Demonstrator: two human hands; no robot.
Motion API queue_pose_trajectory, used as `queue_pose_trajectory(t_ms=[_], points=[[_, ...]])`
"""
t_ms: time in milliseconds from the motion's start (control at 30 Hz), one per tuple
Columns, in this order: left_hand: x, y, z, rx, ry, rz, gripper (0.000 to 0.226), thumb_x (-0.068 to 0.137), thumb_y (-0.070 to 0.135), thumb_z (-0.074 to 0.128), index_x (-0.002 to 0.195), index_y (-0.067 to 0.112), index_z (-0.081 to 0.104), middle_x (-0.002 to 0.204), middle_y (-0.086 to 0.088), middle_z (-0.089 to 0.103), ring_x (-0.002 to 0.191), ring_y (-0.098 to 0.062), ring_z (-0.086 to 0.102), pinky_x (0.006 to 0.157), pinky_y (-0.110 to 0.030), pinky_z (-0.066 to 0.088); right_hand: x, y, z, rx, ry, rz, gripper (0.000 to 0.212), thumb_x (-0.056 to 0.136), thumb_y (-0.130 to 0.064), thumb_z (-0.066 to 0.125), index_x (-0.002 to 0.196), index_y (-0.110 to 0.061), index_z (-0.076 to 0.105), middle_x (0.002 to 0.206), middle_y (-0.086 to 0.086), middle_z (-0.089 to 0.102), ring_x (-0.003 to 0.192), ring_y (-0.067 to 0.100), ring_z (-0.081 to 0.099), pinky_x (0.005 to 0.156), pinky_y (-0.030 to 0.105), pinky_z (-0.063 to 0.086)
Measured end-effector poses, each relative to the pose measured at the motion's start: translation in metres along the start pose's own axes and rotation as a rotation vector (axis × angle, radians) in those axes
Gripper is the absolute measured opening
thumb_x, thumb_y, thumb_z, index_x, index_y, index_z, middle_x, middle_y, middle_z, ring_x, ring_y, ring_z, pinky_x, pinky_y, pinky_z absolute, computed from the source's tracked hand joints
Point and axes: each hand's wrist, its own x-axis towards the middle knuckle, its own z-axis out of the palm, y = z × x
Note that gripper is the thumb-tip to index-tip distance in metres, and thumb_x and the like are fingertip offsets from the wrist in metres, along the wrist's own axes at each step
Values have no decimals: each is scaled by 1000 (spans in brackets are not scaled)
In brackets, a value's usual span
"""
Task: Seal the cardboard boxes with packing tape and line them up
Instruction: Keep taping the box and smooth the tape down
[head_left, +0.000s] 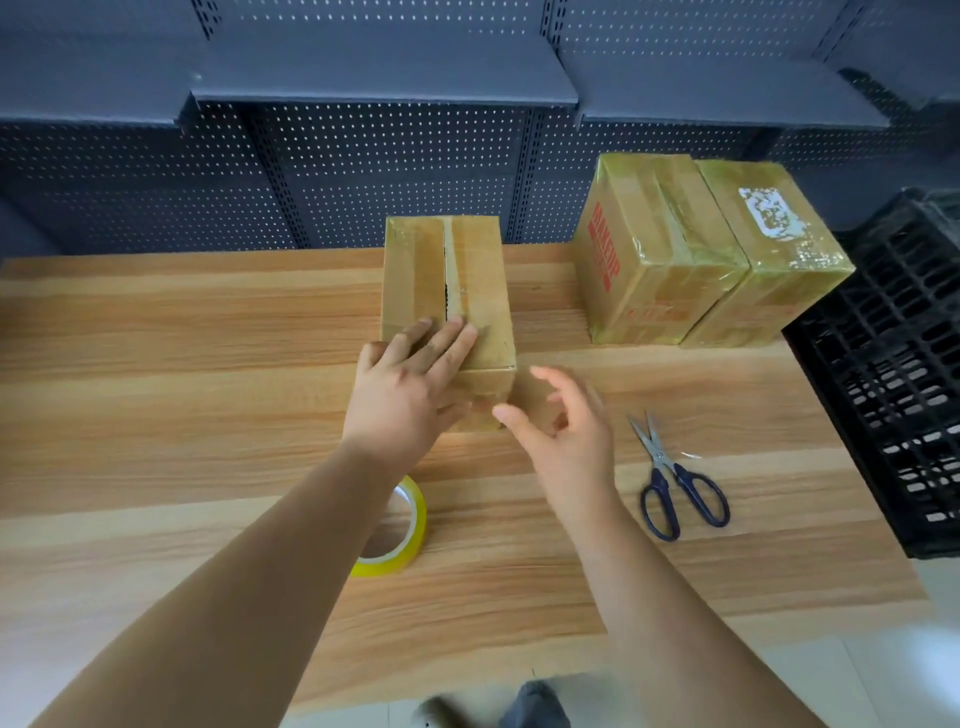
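Two taped boxes (660, 244) (774, 249) stand touching side by side, to the right of and behind the box (483, 270) in the middle of the table (156, 415). Glossy film covers them, so that part of the job looks done and a row looks started. The box itself appears unsealed, because a dark gap runs along the seam between its top flaps. It also stands apart from the pair, so it most likely has yet to be taped and then slid over to join them. The left hand (405, 384) lies flat on the near end of the box's top, fingers straight, pressing the flaps down by the seam. The right hand (566, 436) hovers just in front of the box's near right corner, motion-blurred, fingers loosely bent and apparently grasping nothing. Behind the box rises dark perforated shelving (363, 171). Far to the box's right, past the pair, a black crate (893, 374) takes up the table's edge and limits how far the row can run that way. Scissors (675, 478) lie in front of the box and to its right, blades slightly parted, near the right hand. The tape (410, 535), a yellow roll, lies flat in front of the box, partly hidden under the left forearm. The forearm would probably have to lift before the roll can be picked up.
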Motion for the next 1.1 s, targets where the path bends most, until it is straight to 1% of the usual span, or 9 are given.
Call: queue_pose_trajectory(t_ms=[100,200,433,533,633,733,900,1000,1100], points=[[3,0,-4,18,14,-24,58,92,51,50,139,17,53,142,4,55,127,-24,52,83,-40,36,40,-16,-11,-345,-161,-435,61,80,-44,75,135,-23,59,144,-18,45,134,6,36,113,19,26],[6,0,-4,47,36,0,49,94,44,44,131,16,61,138,3,58,120,-24,57,78,-39,42,56,-6,-6,-435,-167,-610,50,81,-28,77,129,-18,65,141,-8,55,128,20,53,109,40,43],[6,1,-16,60,-103,6,66,81,38,71,141,17,51,147,4,49,130,-23,51,85,-41,47,59,3,-17,-520,-322,-621,67,91,-15,67,148,-35,38,151,-33,25,126,8,54,106,34,47],[10,6,-23,52,-271,-70,69,97,54,42,155,27,16,161,14,12,148,-14,17,108,-39,27,62,-11,-28,-594,-520,-503,71,95,-33,62,152,-42,22,152,-42,6,138,5,38,115,31,33],[8,10,-24,64,-283,-85,62,101,49,29,156,25,11,162,11,9,149,-15,13,110,-38,26,63,-20,-25,-599,-504,-476,70,92,-52,57,153,-38,25,153,-41,-2,139,8,37,111,36,40],[8,13,-21,76,-252,-103,61,101,43,40,154,21,19,160,7,22,147,-17,23,105,-37,34,65,-16,-15,-616,-424,-534,63,97,-39,56,153,-34,27,154,-36,-4,129,14,50,101,37,48],[8,9,-21,62,-341,-95,75,102,27,43,151,23,-14,157,10,-17,150,-12,1,113,-34,21,70,-7,-20,-704,-501,-513,82,95,-13,59,154,-42,11,152,-40,-17,116,16,58,90,34,53],[10,11,-25,13,-390,-178,65,102,41,34,156,23,1,162,6,-8,150,-13,4,115,-35,18,77,-18,-21,-694,-550,-484,70,96,-46,54,154,-42,15,152,-41,-12,136,11,41,102,38,47],[13,15,-28,31,-347,-175,59,95,43,31,144,14,46,152,0,39,136,-16,45,98,-36,46,75,-14,-13,-672,-378,-653,61,94,-39,61,150,-25,39,158,-21,16,145,8,28,104,40,48]])
